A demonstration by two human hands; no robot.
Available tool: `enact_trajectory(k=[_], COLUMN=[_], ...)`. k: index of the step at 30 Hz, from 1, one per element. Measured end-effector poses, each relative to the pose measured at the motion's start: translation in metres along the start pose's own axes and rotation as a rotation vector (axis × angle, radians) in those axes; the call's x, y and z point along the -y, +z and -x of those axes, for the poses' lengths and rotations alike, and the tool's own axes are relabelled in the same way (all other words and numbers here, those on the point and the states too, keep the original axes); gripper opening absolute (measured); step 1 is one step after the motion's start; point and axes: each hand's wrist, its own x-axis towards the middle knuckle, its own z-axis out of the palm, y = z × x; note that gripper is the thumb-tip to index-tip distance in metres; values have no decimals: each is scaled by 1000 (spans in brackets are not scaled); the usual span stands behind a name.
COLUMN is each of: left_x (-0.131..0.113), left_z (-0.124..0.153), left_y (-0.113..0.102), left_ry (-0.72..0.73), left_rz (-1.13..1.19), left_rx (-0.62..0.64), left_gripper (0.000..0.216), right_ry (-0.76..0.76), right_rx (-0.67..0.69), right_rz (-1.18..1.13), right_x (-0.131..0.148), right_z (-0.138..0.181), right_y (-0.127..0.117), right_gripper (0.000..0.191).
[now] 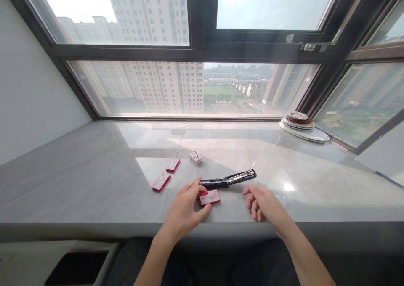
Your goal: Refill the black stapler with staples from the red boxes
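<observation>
A black stapler (214, 183) lies on the pale stone sill, swung open with its metal inside showing. Just in front of it is a small red-and-white staple box (209, 197). My left hand (187, 207) has its fingers and thumb around the left part of this box, and its fingertips also come close to the stapler's left end. To the right, my right hand (267, 208) hovers near the sill's front edge, below the raised arm of the stapler. Its fingers are loosely bent and apart, with nothing visible in them.
Two similar red-and-white boxes, a nearer box (161, 181) and a farther box (173, 165), lie to the left. A small white box (195, 157) stands behind the stapler. Stacked plates (299, 124) sit in the far right corner by the window (195, 90).
</observation>
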Motion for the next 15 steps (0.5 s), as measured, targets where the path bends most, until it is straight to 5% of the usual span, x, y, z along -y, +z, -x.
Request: enact_trajectory(k=[5,15], left_x=[3,10], left_z=[-1,-2], left_y=[0,2], left_ry=[-4,24], left_rz=[29,52], left_rx=[9,2], left_gripper=[25,29], right_ry=[-108,-116], right_rx=[312,297], right_rz=[184,206], right_x=[6,8], right_z=[6,-5], right_y=[43,55], right_gripper=[46,38])
